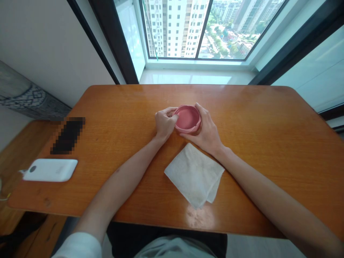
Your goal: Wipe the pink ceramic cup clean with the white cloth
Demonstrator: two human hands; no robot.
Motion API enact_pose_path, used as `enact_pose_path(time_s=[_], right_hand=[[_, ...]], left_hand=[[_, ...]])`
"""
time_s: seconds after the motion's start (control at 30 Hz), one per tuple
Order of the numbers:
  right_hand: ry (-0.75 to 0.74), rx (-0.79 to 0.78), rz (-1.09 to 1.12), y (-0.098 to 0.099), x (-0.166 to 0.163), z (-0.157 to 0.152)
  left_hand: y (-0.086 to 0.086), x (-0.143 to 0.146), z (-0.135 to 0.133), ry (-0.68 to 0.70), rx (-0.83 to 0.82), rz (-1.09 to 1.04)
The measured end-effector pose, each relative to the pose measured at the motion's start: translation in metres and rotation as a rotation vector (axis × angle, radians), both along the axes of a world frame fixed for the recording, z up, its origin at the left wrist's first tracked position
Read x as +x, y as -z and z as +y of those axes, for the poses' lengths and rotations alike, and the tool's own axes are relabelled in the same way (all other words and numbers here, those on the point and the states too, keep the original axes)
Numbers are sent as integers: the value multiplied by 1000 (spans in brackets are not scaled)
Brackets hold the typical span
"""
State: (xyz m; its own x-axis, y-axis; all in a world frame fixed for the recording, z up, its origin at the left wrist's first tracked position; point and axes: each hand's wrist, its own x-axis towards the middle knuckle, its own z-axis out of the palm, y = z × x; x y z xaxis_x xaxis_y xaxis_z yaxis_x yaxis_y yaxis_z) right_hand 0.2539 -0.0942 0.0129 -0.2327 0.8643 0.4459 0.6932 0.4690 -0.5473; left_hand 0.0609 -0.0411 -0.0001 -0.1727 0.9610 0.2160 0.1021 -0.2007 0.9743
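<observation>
A small pink bowl [188,119] with a wavy rim is held between my two hands over the middle of the table. Its open side faces up toward me, and its inside looks bare. My left hand [166,123] pinches the rim on the left, thumb over the edge. Around the right side curve the thumb and fingers of my right hand [205,130], gripping the outer wall. A folded white cloth [195,175] lies flat on the table just nearer to me than the bowl, with neither hand touching it.
The brown wooden table [268,143] has rounded corners. At its left end lie a white device [51,170] with a cable and a dark, pixelated rectangular object [68,136]. Behind the far edge is a window [199,28] with a pale sill.
</observation>
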Motion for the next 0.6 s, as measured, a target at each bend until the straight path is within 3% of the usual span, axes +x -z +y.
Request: enact_pose_path(time_s=[0.33,0.6], right_hand=[[96,-200,105,-5,-1,1],[46,-236,31,-6,8,4]], left_hand=[[1,-2,4,-5,-30,239],[-7,-14,8,1,53,377]])
